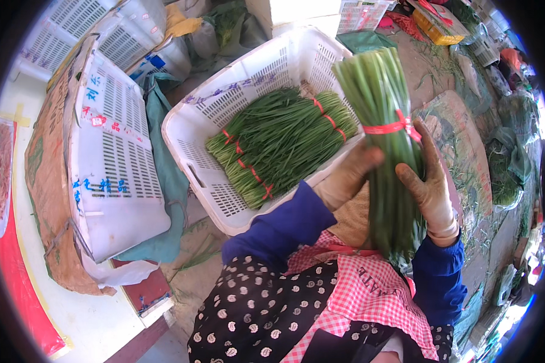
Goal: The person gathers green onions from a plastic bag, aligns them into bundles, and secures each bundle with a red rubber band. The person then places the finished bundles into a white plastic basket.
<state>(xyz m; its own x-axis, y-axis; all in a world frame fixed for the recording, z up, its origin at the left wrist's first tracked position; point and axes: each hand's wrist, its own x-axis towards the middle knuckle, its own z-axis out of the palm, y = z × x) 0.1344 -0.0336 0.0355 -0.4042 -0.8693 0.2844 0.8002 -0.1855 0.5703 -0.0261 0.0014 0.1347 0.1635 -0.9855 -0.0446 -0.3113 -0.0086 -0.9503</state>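
Note:
My two gloved hands are at an upright bundle of long green stalks, seemingly garlic chives (390,190), its pale cut ends up and a red tie around its upper part. My left hand (352,172), blurred, is at the bundle's left side, just below the tie; its exact grip cannot be told. My right hand (429,186) lies along the right side, thumb and fingers spread against the stalks and tie. Left of the hands stands a white plastic crate (188,136) holding several similar red-tied bundles (286,131), laid with cut ends towards opposite sides.
Another white crate (122,172) stands on its side at the left, beside brown sacking (50,181) and green cloth (163,131). Flattened sacking (463,140) and scattered leaves lie on the floor at the right. Bags of greens (504,181) stand farther right. A yellow box (431,29) is at the top right.

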